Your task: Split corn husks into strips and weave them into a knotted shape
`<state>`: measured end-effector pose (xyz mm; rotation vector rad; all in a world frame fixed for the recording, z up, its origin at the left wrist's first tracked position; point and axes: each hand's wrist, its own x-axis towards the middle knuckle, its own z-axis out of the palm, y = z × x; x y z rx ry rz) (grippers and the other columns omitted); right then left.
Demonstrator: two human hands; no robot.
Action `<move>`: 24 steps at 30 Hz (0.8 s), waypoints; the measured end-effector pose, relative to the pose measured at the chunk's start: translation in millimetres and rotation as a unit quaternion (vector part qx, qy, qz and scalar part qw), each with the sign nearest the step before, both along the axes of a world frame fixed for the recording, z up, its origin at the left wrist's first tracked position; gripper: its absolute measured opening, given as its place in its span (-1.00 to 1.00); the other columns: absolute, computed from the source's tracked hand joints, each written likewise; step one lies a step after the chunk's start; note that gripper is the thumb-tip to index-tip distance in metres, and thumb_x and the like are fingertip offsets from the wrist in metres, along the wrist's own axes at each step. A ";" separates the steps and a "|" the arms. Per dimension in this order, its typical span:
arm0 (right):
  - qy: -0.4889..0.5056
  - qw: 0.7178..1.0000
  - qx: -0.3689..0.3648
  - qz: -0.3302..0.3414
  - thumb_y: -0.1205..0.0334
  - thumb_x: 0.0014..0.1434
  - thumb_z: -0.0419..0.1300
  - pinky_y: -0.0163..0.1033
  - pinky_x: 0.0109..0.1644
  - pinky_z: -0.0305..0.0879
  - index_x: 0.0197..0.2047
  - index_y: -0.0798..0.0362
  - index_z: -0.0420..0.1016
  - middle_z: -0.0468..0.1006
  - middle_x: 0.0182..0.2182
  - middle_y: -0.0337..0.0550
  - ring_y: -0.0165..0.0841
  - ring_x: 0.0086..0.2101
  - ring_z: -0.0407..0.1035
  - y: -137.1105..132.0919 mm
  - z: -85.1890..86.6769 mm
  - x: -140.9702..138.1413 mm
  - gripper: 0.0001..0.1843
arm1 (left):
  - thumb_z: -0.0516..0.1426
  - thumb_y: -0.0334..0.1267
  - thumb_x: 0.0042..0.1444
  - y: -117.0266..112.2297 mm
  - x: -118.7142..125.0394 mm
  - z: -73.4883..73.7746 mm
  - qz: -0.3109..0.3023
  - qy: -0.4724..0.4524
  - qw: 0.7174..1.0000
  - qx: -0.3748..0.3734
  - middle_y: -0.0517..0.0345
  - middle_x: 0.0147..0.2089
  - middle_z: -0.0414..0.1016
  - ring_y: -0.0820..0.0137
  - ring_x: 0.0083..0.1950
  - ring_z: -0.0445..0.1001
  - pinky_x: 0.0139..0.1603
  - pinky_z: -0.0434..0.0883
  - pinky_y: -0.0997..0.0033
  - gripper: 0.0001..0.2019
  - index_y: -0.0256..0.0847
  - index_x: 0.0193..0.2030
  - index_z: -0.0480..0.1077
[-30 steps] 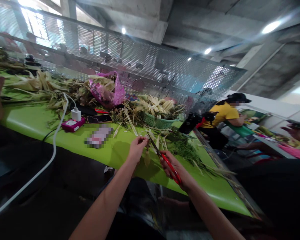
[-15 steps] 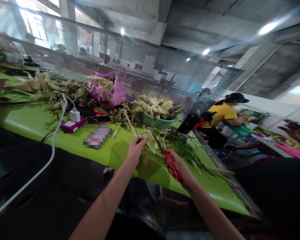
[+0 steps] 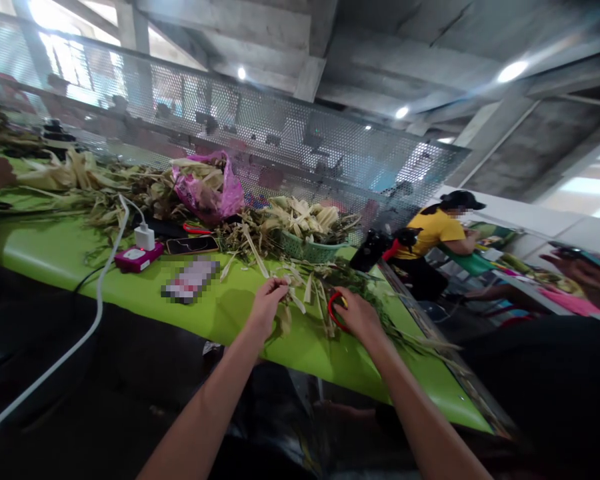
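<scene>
Husks [image 3: 73,175] litter the green table [image 3: 225,307] beneath concrete beams [image 3: 323,30].

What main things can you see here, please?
Table: one, green, foreground
Scissors: one, red-handled, right of centre
Husks: many, pale, across table
Greens: one pile, green, right
Basket: one, green, table's back
Bag: one, pink, left of basket
Box: one, magenta, table's left
Plug: one, white, on box
Phone: at least one, dark, beside box
Mesh: one, grey, behind table
Capped person: one, yellow shirt, right
Left hand: one, bare, pinching husk
Right hand: one, bare, on scissors
</scene>
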<state>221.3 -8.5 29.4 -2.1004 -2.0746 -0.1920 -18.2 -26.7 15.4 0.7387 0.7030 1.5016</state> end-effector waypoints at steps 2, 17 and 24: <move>-0.046 0.999 0.007 -0.024 0.20 0.13 0.09 -0.17 -0.25 0.23 0.10 -0.04 0.40 0.53 -0.16 0.04 -0.13 -0.24 0.45 -5.4 6.5 -6.6 -0.57 | 0.24 -0.27 -0.17 -0.2 0.5 -0.1 0.004 0.007 1.000 0.002 0.23 -0.46 0.34 0.54 -0.42 0.26 -0.33 0.23 0.53 -0.86 -0.25 -0.43 0.41; 0.502 0.843 0.069 0.179 0.00 0.04 0.22 -0.26 -0.28 0.22 -0.39 0.07 0.50 0.49 -0.47 -0.21 -0.35 -0.41 0.31 -14.9 7.6 -98.5 -0.71 | 0.26 -0.21 -0.09 2.3 4.1 -8.9 -0.039 0.093 0.993 0.057 0.15 -0.31 0.44 0.50 -0.32 0.40 -0.24 0.34 0.49 -0.65 -0.25 -0.15 0.36; 0.649 0.747 0.081 0.118 -0.02 -0.06 0.31 -0.32 -0.37 0.18 -0.42 0.07 0.49 0.42 -0.52 -0.28 -0.45 -0.49 0.22 -17.0 -5.3 -99.9 -0.69 | 0.29 -0.15 -0.13 0.5 5.0 -8.9 -0.056 0.094 0.993 0.033 0.26 -0.48 0.38 0.54 -0.43 0.34 -0.35 0.30 0.56 -0.72 -0.27 -0.34 0.38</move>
